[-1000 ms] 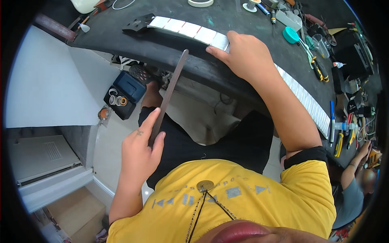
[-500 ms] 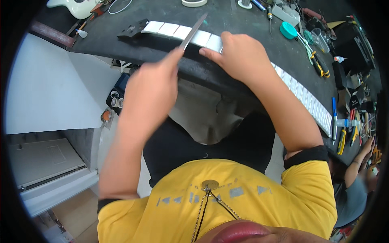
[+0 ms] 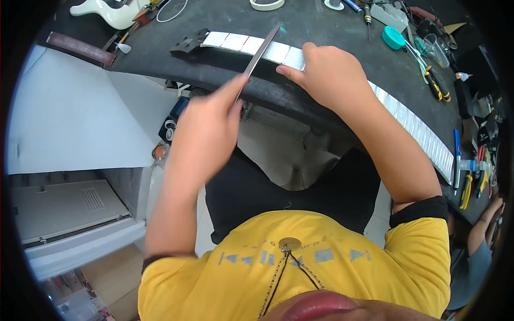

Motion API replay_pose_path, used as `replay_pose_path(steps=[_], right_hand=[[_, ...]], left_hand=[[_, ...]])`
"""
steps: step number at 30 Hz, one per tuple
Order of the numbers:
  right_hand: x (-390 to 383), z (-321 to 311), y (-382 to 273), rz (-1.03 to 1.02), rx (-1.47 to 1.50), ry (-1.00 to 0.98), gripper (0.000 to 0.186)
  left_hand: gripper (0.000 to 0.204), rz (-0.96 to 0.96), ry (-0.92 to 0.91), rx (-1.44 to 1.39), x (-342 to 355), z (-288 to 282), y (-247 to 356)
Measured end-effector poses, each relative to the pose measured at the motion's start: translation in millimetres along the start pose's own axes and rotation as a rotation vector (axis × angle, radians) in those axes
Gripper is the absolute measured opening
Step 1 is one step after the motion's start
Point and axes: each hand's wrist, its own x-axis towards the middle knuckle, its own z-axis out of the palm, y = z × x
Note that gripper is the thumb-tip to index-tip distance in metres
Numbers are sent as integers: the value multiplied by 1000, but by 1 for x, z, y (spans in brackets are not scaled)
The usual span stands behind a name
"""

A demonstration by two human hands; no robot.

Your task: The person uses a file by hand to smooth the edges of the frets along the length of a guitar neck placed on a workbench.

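Observation:
A guitar neck (image 3: 407, 117) lies along the bench, its fretboard covered in silvery-white strips between the frets. Its dark headstock (image 3: 188, 44) points to the left. My left hand (image 3: 206, 128) is closed around the near end of a slim metal file (image 3: 261, 54). That file slants across the neck near the headstock end, its tip reaching past the far edge. Just right of the file, my right hand (image 3: 334, 77) grips the neck, thumb along the near edge and fingers over the top.
A white guitar body (image 3: 110, 12) and a long brownish bar (image 3: 80, 49) are at the far left. Tape (image 3: 266, 4) sits at the back. To the right are a teal round container (image 3: 393, 37), yellow-black pliers (image 3: 438, 85) and a blue pen (image 3: 456, 155). Another person's arm (image 3: 482, 227) shows at the lower right.
The whole view has shifted slightly. Relative to the neck, the file and my left hand have moved a little back toward me and left. My right hand keeps its place on the neck.

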Motion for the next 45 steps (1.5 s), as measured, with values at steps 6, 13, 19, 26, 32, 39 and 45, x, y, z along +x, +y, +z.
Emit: replay_pose_path(steps=[6,13,19,26,32,39,45], right_hand=[[0,-4,5,28,4,-37,67],[-5,3,1,-12,-28,-11,67],[4,-5,-4,-18,23,-33,67],[-2,7,2,6,-21,19,66],[3,1,-4,-19,18,6,68],[-2,7,4,21,-18,13,65],[0,4,2,-19,5,37,65]], left_hand=[[45,-100,-160,-81,50,3,0],[52,-118,-39,-69,-52,1,3],[47,-140,-177,-126,64,1,-7],[55,-259,-114,-183,-73,-12,13],[52,-157,-105,-221,51,11,-16],[51,-367,-167,-307,-60,-11,-4],[51,-222,-151,-306,10,-1,-7]])
